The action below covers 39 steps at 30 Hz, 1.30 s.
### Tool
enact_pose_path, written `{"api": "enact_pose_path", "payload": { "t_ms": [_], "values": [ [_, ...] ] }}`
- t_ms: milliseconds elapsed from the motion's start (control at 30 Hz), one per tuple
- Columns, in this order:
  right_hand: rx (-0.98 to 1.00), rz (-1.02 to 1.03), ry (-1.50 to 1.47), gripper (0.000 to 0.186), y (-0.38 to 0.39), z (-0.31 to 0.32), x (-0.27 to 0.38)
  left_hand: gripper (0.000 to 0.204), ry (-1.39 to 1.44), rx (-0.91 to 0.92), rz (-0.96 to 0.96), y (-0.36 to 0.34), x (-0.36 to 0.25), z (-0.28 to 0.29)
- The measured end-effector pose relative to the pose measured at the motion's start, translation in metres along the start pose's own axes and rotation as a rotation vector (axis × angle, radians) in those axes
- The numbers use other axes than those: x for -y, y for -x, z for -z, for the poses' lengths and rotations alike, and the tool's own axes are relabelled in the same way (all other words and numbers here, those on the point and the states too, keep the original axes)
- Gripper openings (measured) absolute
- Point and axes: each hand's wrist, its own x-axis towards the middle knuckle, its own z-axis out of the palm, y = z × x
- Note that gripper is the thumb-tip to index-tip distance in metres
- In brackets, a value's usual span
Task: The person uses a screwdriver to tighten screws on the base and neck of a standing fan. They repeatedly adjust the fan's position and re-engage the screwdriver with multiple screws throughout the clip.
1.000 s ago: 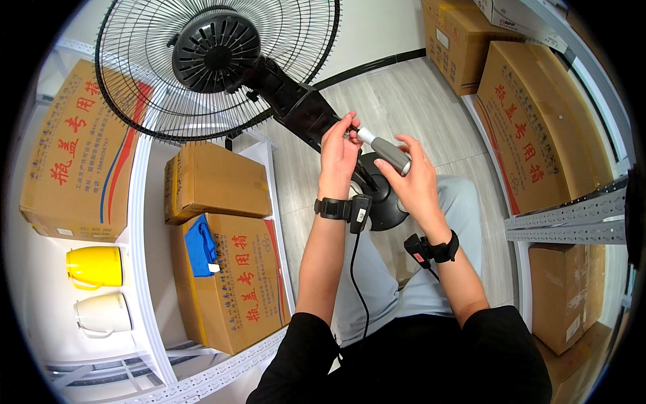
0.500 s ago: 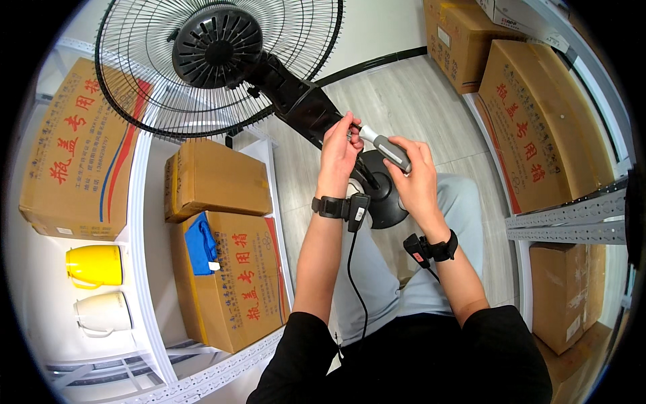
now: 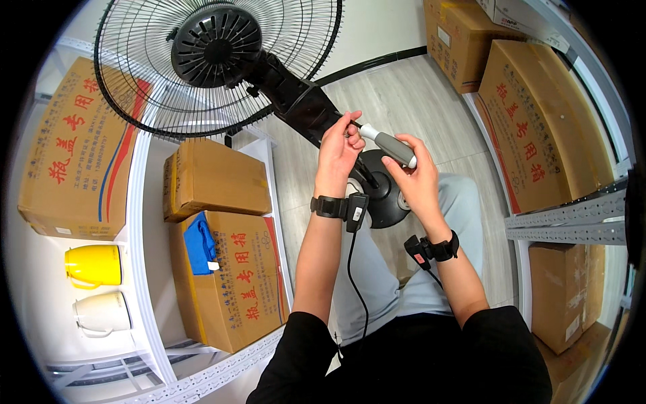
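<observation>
Taped cardboard boxes hide their contents; a yellow jug stands on the shelf. Beside the fan neck, a screwdriver slants, shaft pointing up-left. The right hand loosely pinches its handle; the left hand curls at the shaft, exact hold unclear.

black wire-caged pedestal fan: standing on round base | long-handled grey-and-white screwdriver: slanted, shaft toward fan's column, tip hidden
</observation>
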Motion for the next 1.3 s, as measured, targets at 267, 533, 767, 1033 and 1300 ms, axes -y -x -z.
{"api": "enact_pose_path", "payload": {
  "t_ms": [267,533,767,1033,1300],
  "values": [
    [-0.021,0.108,0.076,0.025,0.004,-0.001,0.019,0.02,-0.04,-0.104,-0.041,0.001,0.007,-0.006],
    [-0.052,0.128,0.093,0.034,0.006,-0.003,0.017,0.024,-0.023,-0.063,-0.047,0.004,0.004,0.001],
    [0.001,-0.176,-0.106,0.037,0.002,-0.006,0.013,0.025,0.014,-0.057,-0.01,0.006,0.009,-0.003],
    [-0.035,-0.128,-0.09,0.03,0.006,-0.008,0.005,0.027,-0.095,-0.097,-0.087,0.008,-0.004,-0.001],
    [-0.052,0.114,0.096,0.032,0.006,-0.007,0.012,0.023,-0.315,-0.117,-0.164,0.015,0.005,-0.005]
  ]
}}
